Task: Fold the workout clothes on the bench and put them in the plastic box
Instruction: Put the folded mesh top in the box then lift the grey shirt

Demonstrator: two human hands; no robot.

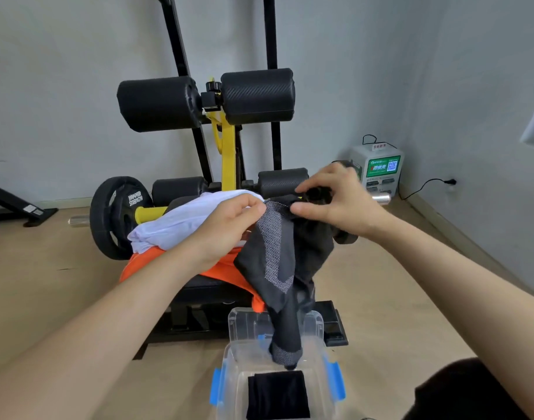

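A dark grey workout garment (277,253) dangles over the plastic box (233,359).
The left hand (229,222) and right hand (335,201) each pinch its top edge; lighter speckled knit panels run down it.

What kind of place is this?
Probably a small gym or workout room: black foam roller pads on a yellow-framed exercise machine, a weight plate on a bar, and a dark grey garment held up in front of it.
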